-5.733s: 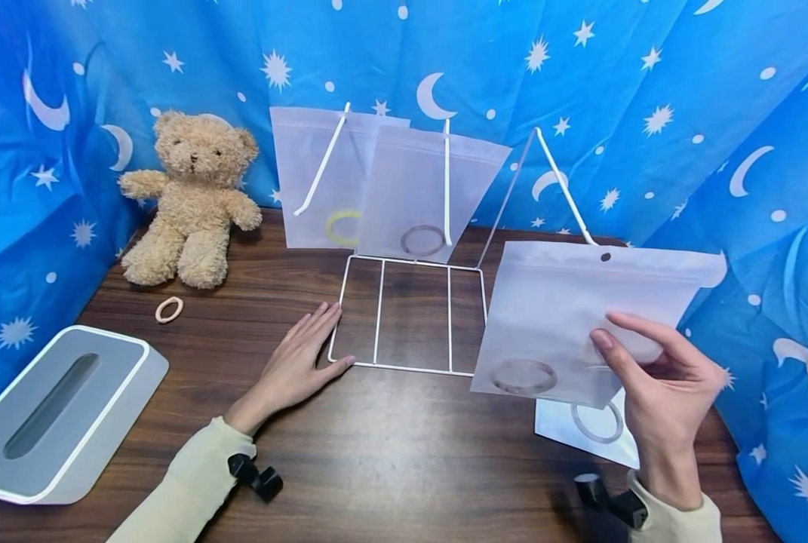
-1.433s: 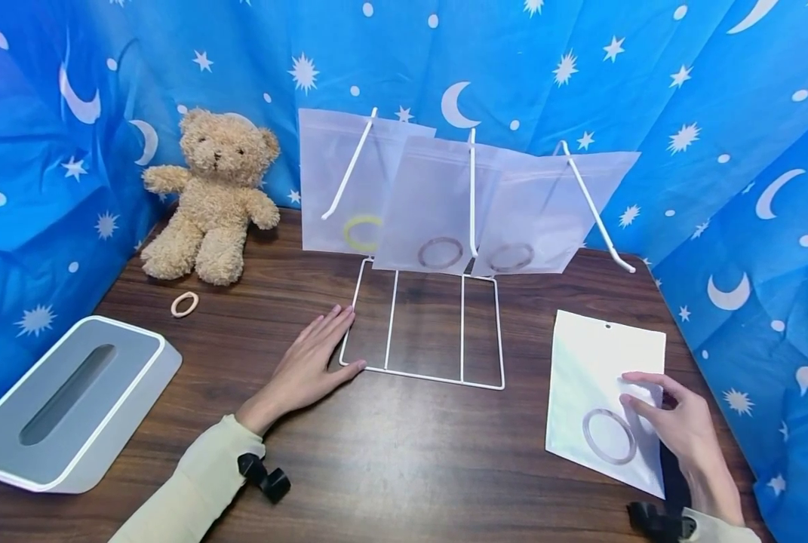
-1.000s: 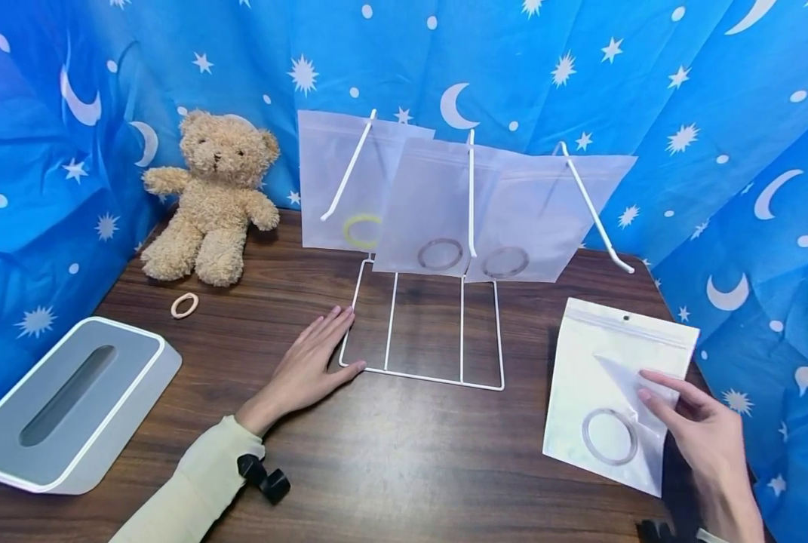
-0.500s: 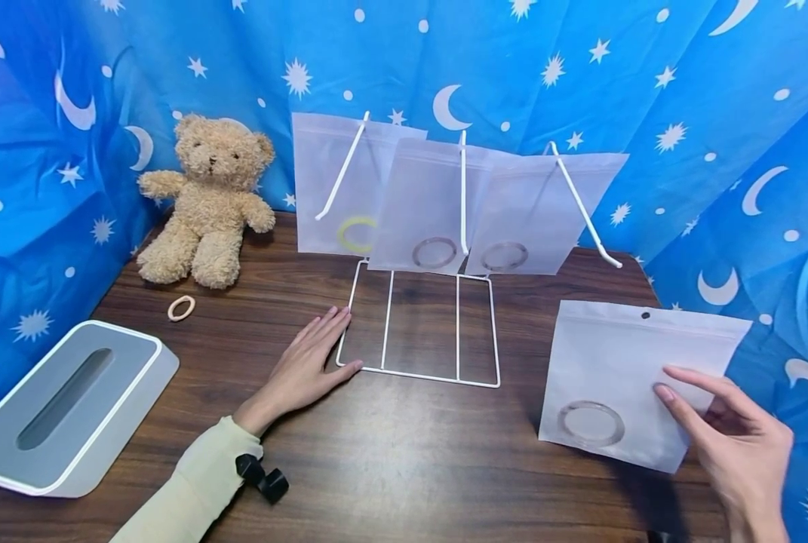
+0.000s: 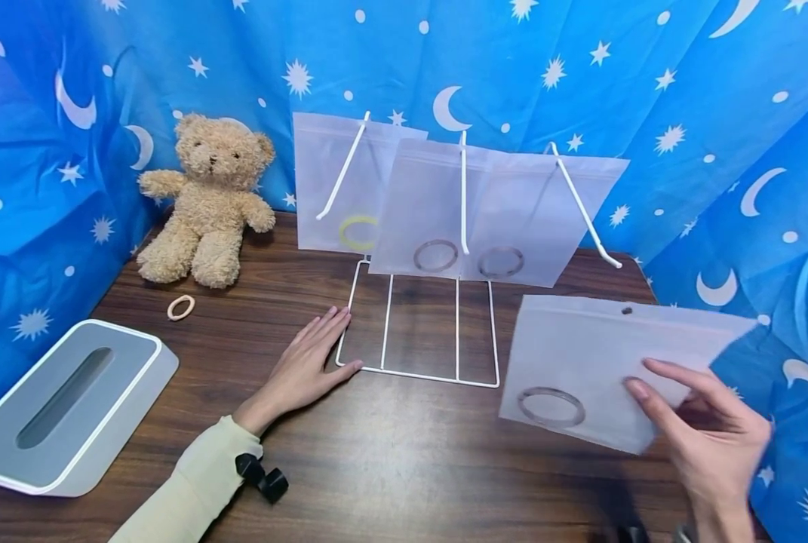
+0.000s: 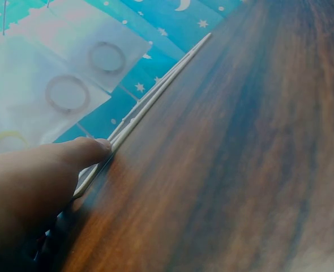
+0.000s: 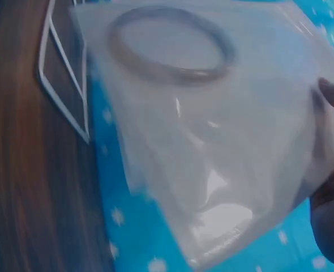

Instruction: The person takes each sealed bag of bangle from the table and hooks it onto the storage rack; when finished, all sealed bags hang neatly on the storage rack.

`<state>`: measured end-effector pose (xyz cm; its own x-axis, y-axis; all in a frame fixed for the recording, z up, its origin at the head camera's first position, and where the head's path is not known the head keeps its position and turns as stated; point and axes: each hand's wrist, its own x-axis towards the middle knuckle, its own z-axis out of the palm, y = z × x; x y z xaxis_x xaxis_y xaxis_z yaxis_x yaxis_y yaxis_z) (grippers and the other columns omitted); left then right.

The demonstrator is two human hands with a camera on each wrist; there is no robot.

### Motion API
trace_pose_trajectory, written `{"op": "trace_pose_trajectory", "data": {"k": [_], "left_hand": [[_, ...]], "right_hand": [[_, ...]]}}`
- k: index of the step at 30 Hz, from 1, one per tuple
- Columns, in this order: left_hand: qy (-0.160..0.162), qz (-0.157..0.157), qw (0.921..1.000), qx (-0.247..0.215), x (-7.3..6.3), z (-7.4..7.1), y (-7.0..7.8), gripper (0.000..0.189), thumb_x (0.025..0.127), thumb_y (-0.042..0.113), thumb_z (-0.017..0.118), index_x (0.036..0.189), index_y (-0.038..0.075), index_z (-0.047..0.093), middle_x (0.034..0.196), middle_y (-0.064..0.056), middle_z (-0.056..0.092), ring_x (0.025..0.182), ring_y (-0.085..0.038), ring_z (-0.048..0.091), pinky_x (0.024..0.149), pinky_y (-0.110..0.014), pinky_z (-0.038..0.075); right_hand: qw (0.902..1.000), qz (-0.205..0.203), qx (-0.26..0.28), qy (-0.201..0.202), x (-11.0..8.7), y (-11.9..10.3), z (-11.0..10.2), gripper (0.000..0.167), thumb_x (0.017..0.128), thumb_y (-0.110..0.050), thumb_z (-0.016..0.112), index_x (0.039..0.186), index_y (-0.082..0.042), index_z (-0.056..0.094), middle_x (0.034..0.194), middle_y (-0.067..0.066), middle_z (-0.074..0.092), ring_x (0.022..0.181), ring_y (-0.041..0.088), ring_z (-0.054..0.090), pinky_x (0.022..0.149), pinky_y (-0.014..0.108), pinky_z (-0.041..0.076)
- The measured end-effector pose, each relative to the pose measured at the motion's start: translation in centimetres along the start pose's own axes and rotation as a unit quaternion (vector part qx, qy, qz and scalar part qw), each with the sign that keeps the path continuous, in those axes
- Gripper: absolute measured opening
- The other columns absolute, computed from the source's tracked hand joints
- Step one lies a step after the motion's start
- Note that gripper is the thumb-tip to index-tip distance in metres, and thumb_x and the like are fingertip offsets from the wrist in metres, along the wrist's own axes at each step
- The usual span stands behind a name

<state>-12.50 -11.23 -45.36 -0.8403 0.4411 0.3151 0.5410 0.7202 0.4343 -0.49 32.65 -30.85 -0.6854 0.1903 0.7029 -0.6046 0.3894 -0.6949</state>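
My right hand pinches a frosted zip bag by its right side, thumb in front. The bag is tilted above the right of the table, its hang hole at the top edge. Inside, a greyish-brown bangle lies at the bottom corner; it also shows large in the right wrist view. My left hand lies with straight fingers on the front left corner of a white wire rack. In the left wrist view the thumb touches the rack's bar. Similar bags hang on its three prongs.
A teddy bear sits at the back left, a small beige ring in front of it. A grey-topped tissue box stands at the left. Blue star-patterned curtain encloses the table's back and sides.
The bag held earliest now hangs on the rack's right prong. My right hand has since lifted another bag off the table and carried it up and left. The left hand stays put.
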Motion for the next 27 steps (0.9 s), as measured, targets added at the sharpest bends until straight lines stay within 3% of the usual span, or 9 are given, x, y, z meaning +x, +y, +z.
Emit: {"op": "trace_pose_trajectory", "data": {"k": [5, 8, 13, 18, 27], "left_hand": [[-0.001, 0.001, 1.0000, -0.001, 0.0, -0.1, 0.0, 0.083, 0.094, 0.053, 0.058, 0.153, 0.002, 0.030, 0.158, -0.011, 0.028, 0.146, -0.027, 0.021, 0.118, -0.044, 0.016], [-0.001, 0.001, 1.0000, -0.001, 0.1, -0.1, 0.1, 0.083, 0.094, 0.054, 0.058, 0.152, 0.002, 0.030, 0.158, -0.011, 0.028, 0.146, -0.028, 0.021, 0.118, -0.045, 0.016], [-0.004, 0.001, 1.0000, -0.003, 0.1, -0.1, 0.1, 0.083, 0.094, 0.053, 0.058, 0.153, 0.002, 0.030, 0.158, -0.011, 0.027, 0.146, -0.028, 0.021, 0.118, -0.045, 0.016], [-0.007, 0.000, 1.0000, -0.006, 0.0, -0.1, 0.1, 0.082, 0.094, 0.053, 0.058, 0.153, 0.002, 0.030, 0.159, -0.010, 0.027, 0.146, -0.027, 0.020, 0.118, -0.044, 0.015], [-0.005, 0.000, 1.0000, -0.005, -0.1, -0.1, 0.0, 0.082, 0.094, 0.052, 0.058, 0.152, 0.001, 0.030, 0.159, -0.011, 0.027, 0.146, -0.028, 0.020, 0.118, -0.044, 0.016]], "right_hand": [[0.9915, -0.017, 0.128, 0.016, 0.0, -1.3, 5.6, 0.031, 0.069, 0.026, 0.071, 0.099, 0.023, 0.064, 0.072, 0.013, 0.066, 0.033, 0.001, 0.028, 0.031, 0.018, 0.014], [0.9871, -0.029, 0.157, 0.015, 0.2, -2.7, 9.1, 0.029, 0.070, 0.025, 0.071, 0.098, 0.022, 0.065, 0.085, 0.017, 0.070, 0.034, 0.000, 0.027, 0.031, 0.016, 0.016], [0.9815, -0.042, 0.187, 0.003, 0.1, -3.3, 12.8, 0.032, 0.071, 0.024, 0.071, 0.102, 0.019, 0.066, 0.094, 0.023, 0.068, 0.035, -0.001, 0.027, 0.031, 0.013, 0.021], [0.9784, -0.043, 0.202, -0.008, 0.4, -3.5, 14.7, 0.034, 0.072, 0.024, 0.071, 0.105, 0.018, 0.065, 0.098, 0.026, 0.065, 0.035, -0.001, 0.029, 0.032, 0.014, 0.024], [0.9826, -0.041, 0.181, -0.007, 0.5, -3.3, 15.4, 0.034, 0.073, 0.021, 0.072, 0.107, 0.016, 0.067, 0.094, 0.023, 0.065, 0.035, -0.001, 0.027, 0.032, 0.013, 0.024]]}}
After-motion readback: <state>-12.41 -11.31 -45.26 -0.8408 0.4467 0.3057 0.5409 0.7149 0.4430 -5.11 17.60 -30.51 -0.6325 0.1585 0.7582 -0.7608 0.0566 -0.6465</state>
